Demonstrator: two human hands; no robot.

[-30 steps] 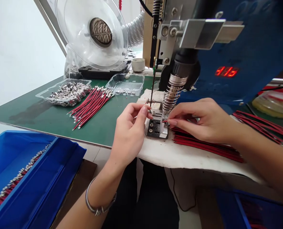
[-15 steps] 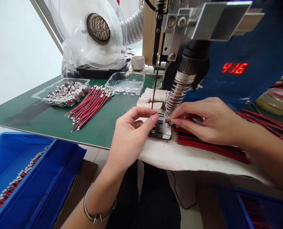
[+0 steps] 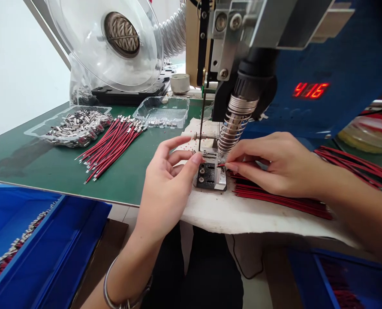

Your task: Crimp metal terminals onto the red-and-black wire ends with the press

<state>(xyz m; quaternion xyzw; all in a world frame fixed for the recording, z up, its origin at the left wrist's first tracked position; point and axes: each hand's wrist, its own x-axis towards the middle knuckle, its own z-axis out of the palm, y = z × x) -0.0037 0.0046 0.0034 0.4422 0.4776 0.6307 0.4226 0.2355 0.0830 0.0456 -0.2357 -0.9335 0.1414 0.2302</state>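
My right hand (image 3: pixel 268 165) pinches a red and black wire (image 3: pixel 221 165) between thumb and fingertips. The wire's end lies at the small metal fixture (image 3: pixel 221 178), under the spring-wrapped soldering iron (image 3: pixel 236 122). Left of the fixture is my left hand (image 3: pixel 171 180), its index finger stretched out and raised. A small metal part (image 3: pixel 194 151) shows between its thumb and middle finger, mostly hidden. Beneath my right hand a bundle of red and black wires (image 3: pixel 281 199) lies on the white cloth (image 3: pixel 210 210).
On the green table (image 3: pixel 120 180) are a clear tray of metal parts (image 3: pixel 78 124), a pile of wires with metal ends (image 3: pixel 113 143) and another clear tray (image 3: pixel 161 112). A blue machine (image 3: pixel 287 107) displays 416. Blue bins (image 3: pixel 65 240) stand below left. A fume hood (image 3: pixel 123 38) stands behind.
My left index finger has lifted and spread from the thumb, and the left hand has drawn back from the fixture. My right hand still pinches the wire there. The whole view has shifted slightly.
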